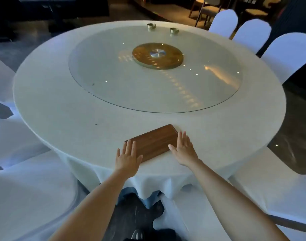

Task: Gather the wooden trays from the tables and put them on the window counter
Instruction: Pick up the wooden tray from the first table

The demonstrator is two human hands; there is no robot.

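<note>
You are standing at a big round counter (62, 101) with a white cloth on it. One wooden tray (154, 142) is lying flat near the edge closest to you, turned a little sideways. Your left hand (127, 160) is reaching over the tray's near left corner, and your right hand (184, 150) is sitting by its right end. Both hands are wide open with fingers spread, and they are not gripping anything. A round glass turntable (114, 75) is sitting in the middle of the counter. Two small metal cups (151, 26) are resting on its far side. White covered chairs (253, 34) are lining up on the right.
</note>
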